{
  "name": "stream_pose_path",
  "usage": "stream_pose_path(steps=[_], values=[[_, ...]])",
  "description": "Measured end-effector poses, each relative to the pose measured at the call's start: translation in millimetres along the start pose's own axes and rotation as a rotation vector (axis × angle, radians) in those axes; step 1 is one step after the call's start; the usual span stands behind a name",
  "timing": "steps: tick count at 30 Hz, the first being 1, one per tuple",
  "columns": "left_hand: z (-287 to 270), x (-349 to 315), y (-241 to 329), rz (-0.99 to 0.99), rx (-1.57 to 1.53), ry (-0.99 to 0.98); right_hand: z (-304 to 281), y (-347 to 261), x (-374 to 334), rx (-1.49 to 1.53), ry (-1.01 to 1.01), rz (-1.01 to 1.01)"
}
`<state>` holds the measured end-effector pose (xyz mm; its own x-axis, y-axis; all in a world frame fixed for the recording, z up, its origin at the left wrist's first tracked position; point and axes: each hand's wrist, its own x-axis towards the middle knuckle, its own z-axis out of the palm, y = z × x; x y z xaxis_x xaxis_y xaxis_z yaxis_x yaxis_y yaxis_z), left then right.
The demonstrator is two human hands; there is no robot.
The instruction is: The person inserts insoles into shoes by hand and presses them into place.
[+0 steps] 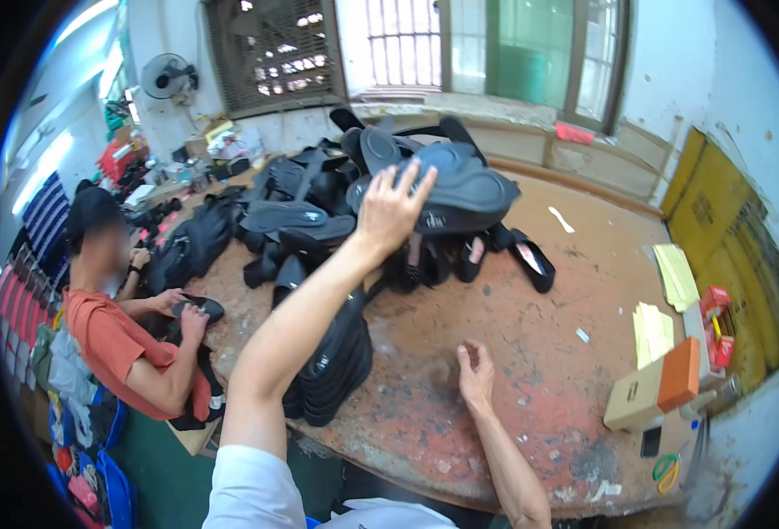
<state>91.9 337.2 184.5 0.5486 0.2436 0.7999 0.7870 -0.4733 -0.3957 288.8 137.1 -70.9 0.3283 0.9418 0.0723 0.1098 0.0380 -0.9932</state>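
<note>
My left arm reaches over the table, and my left hand (389, 210) rests with its fingers spread against a stack of black shoe soles (473, 189) on top of a heap. Whether its fingertips hook any sole cannot be made out. Beneath that forearm stands a nested pile of black soles (335, 375), partly covered by the arm. Low over the worn tabletop, my right hand (476, 375) has loosely bent fingers with nothing visible in them. Black shoe uppers (425, 260) lie under the heap, and a single black shoe piece (531, 260) lies to its right.
A co-worker (134, 344) in an orange shirt handles a black shoe (200, 309) at the left. Along the right edge are yellow paper sheets (654, 333), a beige and orange box (652, 385), a phone (650, 443) and scissors (667, 473). A wooden board (724, 238) leans against the wall.
</note>
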Motion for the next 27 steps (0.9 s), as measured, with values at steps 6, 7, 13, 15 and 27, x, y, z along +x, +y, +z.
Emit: stream_pose_path(steps=[6, 7, 13, 15, 27], values=[[-20.5, -110.2, 222.0, -0.026, -0.474, -0.68, -98.1, -5.8, -32.6, 0.334, 0.389, 0.188], [-19.0, -127.3, 243.2, -0.065, -0.58, -0.776, -116.5, -10.5, -47.9, 0.33, 0.399, 0.315], [-28.3, -176.6, 275.2, -0.355, -0.775, -0.816, -155.8, -39.3, -59.4, -0.725, 0.157, -0.005], [-41.7, -183.2, 274.9, -0.343, -0.813, -0.791, -141.1, -39.0, -37.0, -0.872, 0.165, -0.427], [-60.4, -176.9, 244.7, -0.605, -0.988, -0.326, -150.2, -56.1, 9.6, -1.375, -0.249, -0.428]])
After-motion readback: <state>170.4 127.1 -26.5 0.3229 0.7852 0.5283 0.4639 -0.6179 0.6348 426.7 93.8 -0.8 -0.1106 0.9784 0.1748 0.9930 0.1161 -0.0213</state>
